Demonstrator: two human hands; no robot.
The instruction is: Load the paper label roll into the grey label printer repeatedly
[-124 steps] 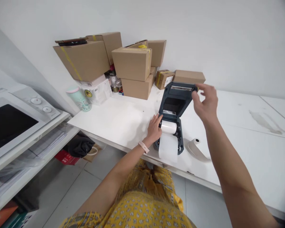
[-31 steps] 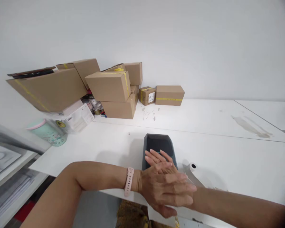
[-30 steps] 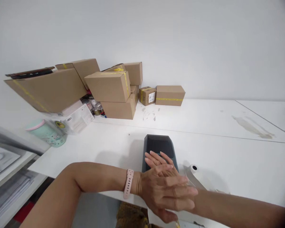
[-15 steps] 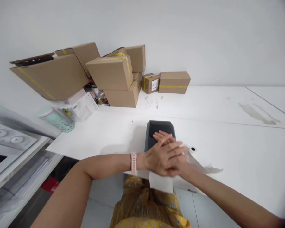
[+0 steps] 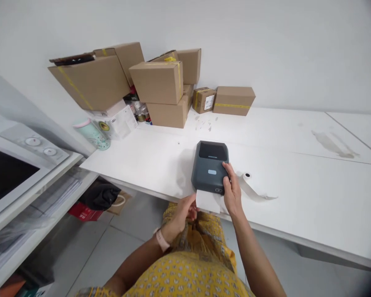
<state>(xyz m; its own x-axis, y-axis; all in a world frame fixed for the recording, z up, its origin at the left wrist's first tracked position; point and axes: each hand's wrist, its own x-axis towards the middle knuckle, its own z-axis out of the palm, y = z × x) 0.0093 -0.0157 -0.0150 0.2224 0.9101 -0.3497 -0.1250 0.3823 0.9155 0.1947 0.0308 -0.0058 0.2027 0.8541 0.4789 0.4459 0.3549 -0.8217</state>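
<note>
A dark blue-grey label printer [image 5: 209, 165] sits near the table's front edge, its lid down, with a dark window and a pale button on top. White paper [image 5: 207, 201] sticks out of its front over the table edge. My left hand [image 5: 185, 211] is closed at the left edge of this paper, fingers curled and partly hidden beneath. My right hand [image 5: 231, 187] grips the printer's right side, fingertips against its upper edge. Right of it lies a small roll of white paper [image 5: 247, 180] with a loose end trailing across the table.
Cardboard boxes [image 5: 156, 82] are stacked at the back left, with two smaller ones along the wall. A mint tumbler [image 5: 94, 135] stands beside a white box [image 5: 120, 121]. At far left is a microwave [image 5: 15, 165] on a shelf. The white table [image 5: 297, 198] extends rightward.
My hands were one over the other above the printer. They have come apart: the left moved down to the paper, the right to the printer's side. The printer's top is now uncovered.
</note>
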